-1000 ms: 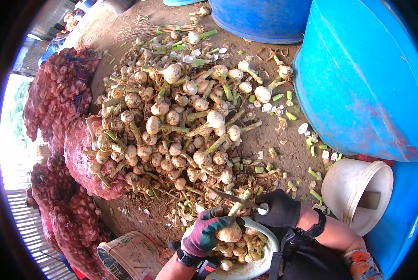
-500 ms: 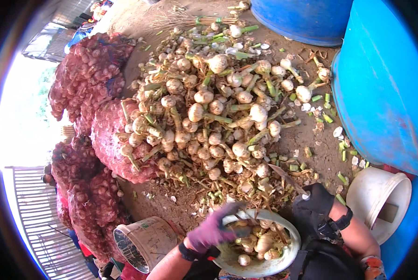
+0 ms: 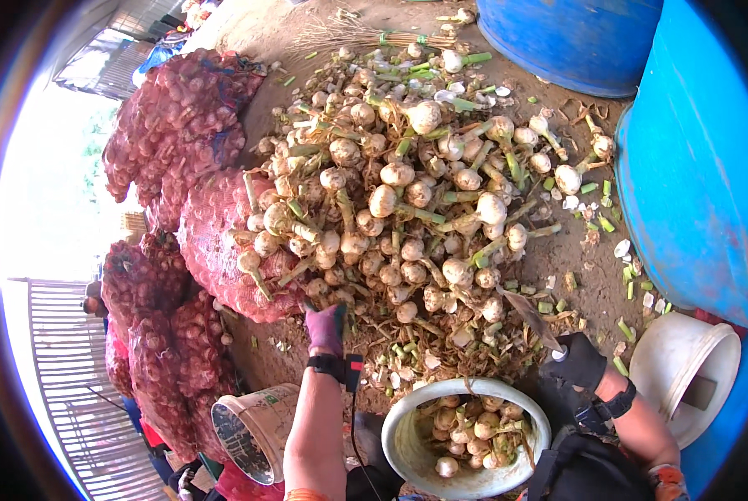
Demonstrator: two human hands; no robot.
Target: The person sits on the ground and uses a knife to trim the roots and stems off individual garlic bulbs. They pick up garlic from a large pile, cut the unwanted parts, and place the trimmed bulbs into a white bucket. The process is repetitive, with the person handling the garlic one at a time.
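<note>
A big heap of garlic bulbs (image 3: 407, 200) with green stems lies on the dirt floor. My left hand (image 3: 325, 324), in a purple glove, reaches out to the heap's near edge, close to the lowest bulbs; its fingers point away and I cannot see whether they hold anything. My right hand (image 3: 576, 364), in a black glove, grips a knife (image 3: 528, 316) whose blade points up-left toward the heap. Between my forearms sits a white bowl (image 3: 399, 426) holding several trimmed bulbs.
Red mesh sacks (image 3: 174, 134) full of bulbs are stacked along the left. Blue barrels (image 3: 691, 167) stand at the right and the back. A white bucket (image 3: 683, 380) lies at the right, a pale bucket (image 3: 253, 426) at the lower left. Cut stems litter the ground.
My left hand has left the bowl and stretched forward to the near edge of the heap. My right hand stays beside the bowl with the knife. The view has shifted closer to the pile.
</note>
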